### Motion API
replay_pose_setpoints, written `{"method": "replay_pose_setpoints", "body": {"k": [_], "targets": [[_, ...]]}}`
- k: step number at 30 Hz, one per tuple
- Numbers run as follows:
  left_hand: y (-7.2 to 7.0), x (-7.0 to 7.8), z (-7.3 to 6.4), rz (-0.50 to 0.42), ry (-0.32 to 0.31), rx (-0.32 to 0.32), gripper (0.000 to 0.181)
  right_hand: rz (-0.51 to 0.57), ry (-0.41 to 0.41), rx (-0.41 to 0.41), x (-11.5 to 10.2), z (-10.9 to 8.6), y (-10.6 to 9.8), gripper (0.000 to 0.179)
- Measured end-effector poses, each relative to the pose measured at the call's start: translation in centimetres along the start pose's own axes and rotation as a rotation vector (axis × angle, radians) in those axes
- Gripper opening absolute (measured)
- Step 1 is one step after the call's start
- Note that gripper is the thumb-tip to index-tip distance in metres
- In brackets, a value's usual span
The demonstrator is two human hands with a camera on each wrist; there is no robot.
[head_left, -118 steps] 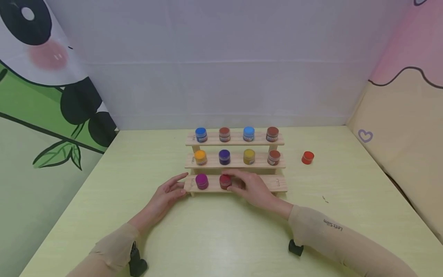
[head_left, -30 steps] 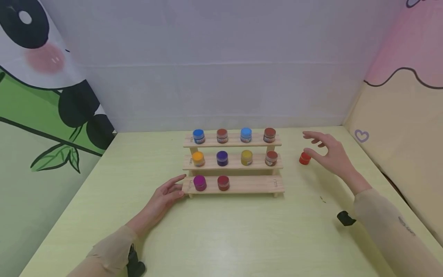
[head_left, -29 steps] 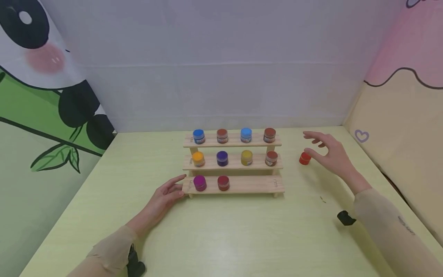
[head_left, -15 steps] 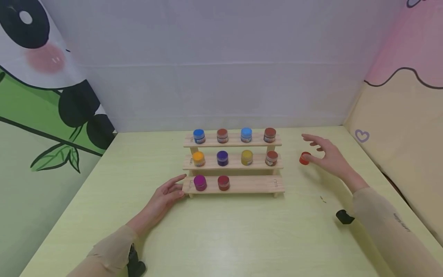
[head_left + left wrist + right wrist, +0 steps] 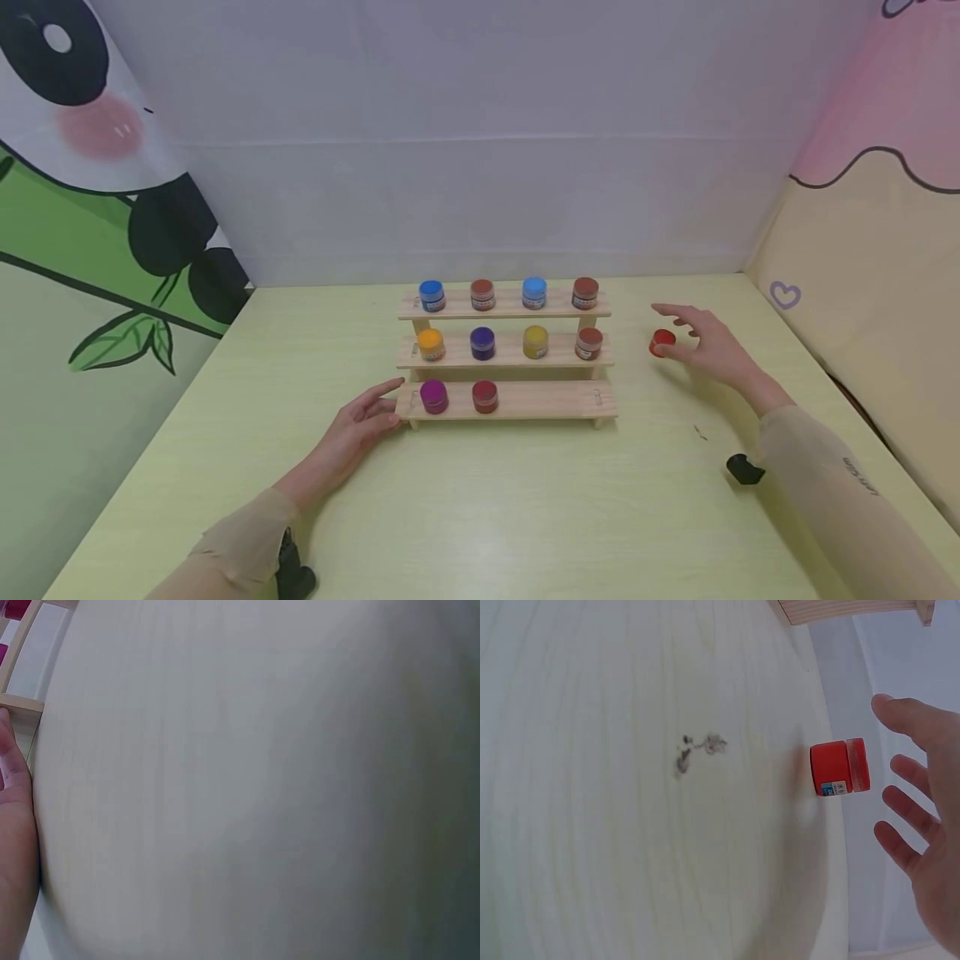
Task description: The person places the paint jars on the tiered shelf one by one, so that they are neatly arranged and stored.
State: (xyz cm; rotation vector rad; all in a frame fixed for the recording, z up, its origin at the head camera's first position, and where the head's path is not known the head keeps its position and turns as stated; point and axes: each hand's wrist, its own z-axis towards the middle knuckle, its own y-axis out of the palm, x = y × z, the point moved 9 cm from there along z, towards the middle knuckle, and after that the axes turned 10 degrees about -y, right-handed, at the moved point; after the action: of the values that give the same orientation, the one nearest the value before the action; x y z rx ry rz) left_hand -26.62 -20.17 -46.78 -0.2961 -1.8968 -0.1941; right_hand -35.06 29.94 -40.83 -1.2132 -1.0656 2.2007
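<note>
A small red paint jar point(image 5: 662, 342) stands upright on the table, right of the three-tier wooden rack point(image 5: 547, 402). My right hand point(image 5: 711, 346) is over and beside it, thumb and fingers spread; in the right wrist view the fingertips are apart from the red jar point(image 5: 838, 767). My left hand point(image 5: 360, 425) rests against the left end of the rack's lowest shelf, fingers relaxed, touching the wood. On that shelf stand a magenta jar point(image 5: 433, 397) and a dark red jar point(image 5: 485, 397), both toward the left. The left wrist view shows only part of the left hand point(image 5: 13, 825).
The middle shelf carries several jars, including an orange one point(image 5: 431, 343) and a yellow one point(image 5: 536, 342). Blue jars point(image 5: 432, 295) and brownish-red jars point(image 5: 585, 293) stand on the top shelf. A small dark mark point(image 5: 701, 432) is on the table. A pale backdrop rises behind.
The right hand has left the dark red jar on the lowest shelf, moved right to the red jar, and lately lowered toward it. The left hand has stayed at the rack.
</note>
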Motion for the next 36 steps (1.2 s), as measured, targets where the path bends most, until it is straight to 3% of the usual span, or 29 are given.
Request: {"method": "replay_pose_setpoints", "body": {"k": [36], "targets": [[-0.2,-0.5,0.6,-0.013,0.001,-0.006,0.064,-0.078,0.093,-0.081,2.6,-0.2,1.9,0.051]]}}
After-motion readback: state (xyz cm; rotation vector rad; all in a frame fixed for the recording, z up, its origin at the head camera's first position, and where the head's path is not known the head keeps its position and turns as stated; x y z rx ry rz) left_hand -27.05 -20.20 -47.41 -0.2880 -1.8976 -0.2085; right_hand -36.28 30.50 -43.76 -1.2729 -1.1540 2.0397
